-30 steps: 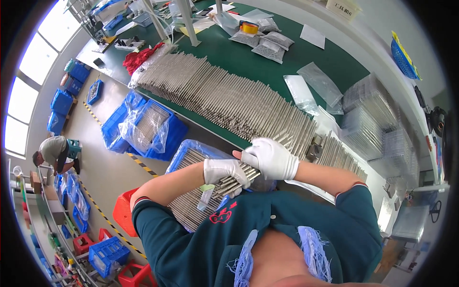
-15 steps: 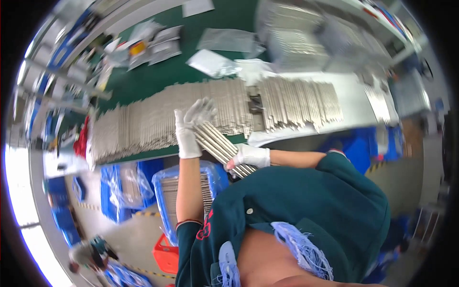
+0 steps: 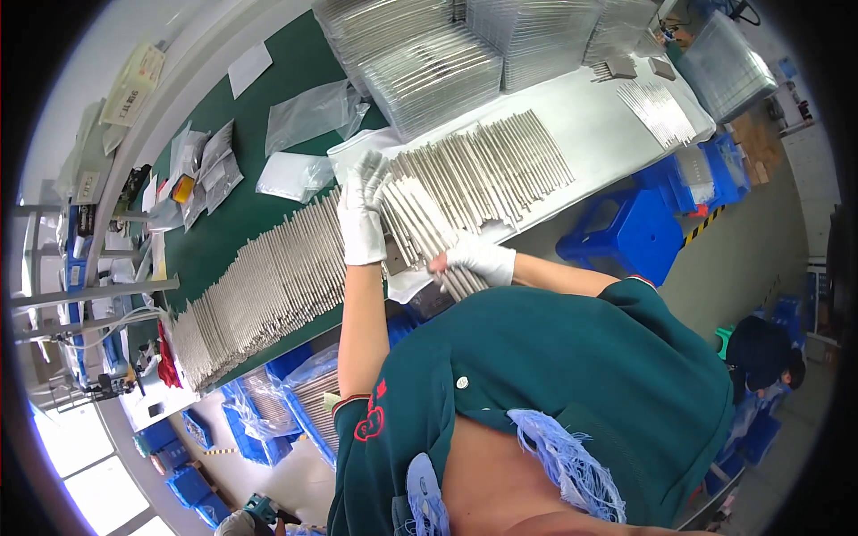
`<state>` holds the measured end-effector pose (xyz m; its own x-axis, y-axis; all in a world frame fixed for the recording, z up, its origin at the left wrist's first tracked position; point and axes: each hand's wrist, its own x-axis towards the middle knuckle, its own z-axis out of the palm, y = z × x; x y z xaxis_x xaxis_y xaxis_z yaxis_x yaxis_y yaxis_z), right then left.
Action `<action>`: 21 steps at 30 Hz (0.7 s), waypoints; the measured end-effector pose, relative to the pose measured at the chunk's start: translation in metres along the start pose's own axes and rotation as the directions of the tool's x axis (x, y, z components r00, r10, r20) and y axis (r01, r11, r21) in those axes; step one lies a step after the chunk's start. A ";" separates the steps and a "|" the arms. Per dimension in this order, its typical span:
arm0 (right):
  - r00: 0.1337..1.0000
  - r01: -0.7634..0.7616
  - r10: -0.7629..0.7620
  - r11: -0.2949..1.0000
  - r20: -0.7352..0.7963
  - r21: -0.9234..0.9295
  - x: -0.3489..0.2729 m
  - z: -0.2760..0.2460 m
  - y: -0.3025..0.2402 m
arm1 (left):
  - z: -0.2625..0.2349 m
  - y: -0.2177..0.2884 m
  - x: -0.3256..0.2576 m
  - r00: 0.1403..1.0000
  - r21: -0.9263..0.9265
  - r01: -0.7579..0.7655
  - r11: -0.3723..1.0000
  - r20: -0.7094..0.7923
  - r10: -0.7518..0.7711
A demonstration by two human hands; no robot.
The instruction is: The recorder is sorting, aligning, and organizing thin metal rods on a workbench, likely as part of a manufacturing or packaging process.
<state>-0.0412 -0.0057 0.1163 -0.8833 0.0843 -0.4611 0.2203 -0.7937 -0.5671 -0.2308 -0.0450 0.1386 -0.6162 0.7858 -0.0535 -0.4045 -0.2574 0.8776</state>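
A bundle of slim silver metal rods (image 3: 416,223) slants over the near edge of the workbench. My right hand (image 3: 481,260), in a white glove with a bare fingertip showing, is closed around its near end. My left hand (image 3: 362,213), also gloved in white, is by the far end with its fingers stretched out; its palm side faces the rods, and I cannot tell how firmly it touches them. Left of it lies a long row of similar rods (image 3: 277,277) side by side on the green tabletop. Another row of rods (image 3: 500,170) lies on white sheeting to the right.
Clear plastic trays of rods (image 3: 433,76) are stacked at the back. Plastic bags (image 3: 308,116) and a white packet (image 3: 290,174) lie on the green mat (image 3: 246,147). Below the bench are a blue stool (image 3: 630,237) and blue bins (image 3: 259,420) lined with plastic.
My view has turned and shifted toward the right part of the bench. Both hands have carried the rod bundle rightward, from before the long row to beside the right-hand row.
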 end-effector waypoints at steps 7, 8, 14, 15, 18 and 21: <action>0.795 0.140 -0.462 0.771 -0.394 -0.622 0.029 -0.161 -0.056 | -0.006 -0.065 -0.066 0.896 0.192 0.443 0.876 -0.051 -0.441; 0.766 0.060 -0.402 0.821 -0.501 -0.567 0.036 -0.180 -0.059 | -0.003 -0.084 -0.077 0.863 0.121 0.501 0.857 0.000 -0.505; 0.682 -0.515 -0.435 0.286 -0.588 -0.808 0.079 -0.205 -0.074 | 0.020 -0.178 -0.103 0.408 -0.155 0.913 0.378 0.296 -0.864; 0.701 -0.568 -0.362 0.237 -0.614 -0.788 0.082 -0.201 -0.078 | 0.025 -0.186 -0.102 0.376 -0.154 0.927 0.343 0.325 -0.868; 0.729 -0.629 -0.262 0.109 -0.632 -0.770 0.086 -0.188 -0.090 | 0.046 -0.206 -0.084 0.259 -0.205 0.958 0.199 0.330 -0.908; 0.709 -0.678 -0.236 0.034 -0.665 -0.735 0.084 -0.178 -0.095 | 0.064 -0.224 -0.076 0.187 -0.261 0.960 0.098 0.341 -0.921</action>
<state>-0.0630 0.1839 0.0097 -0.4030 0.6474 -0.6469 0.9101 0.3583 -0.2084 -0.0500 -0.0110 -0.0229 0.4883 0.5756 -0.6560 -0.8077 0.5827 -0.0899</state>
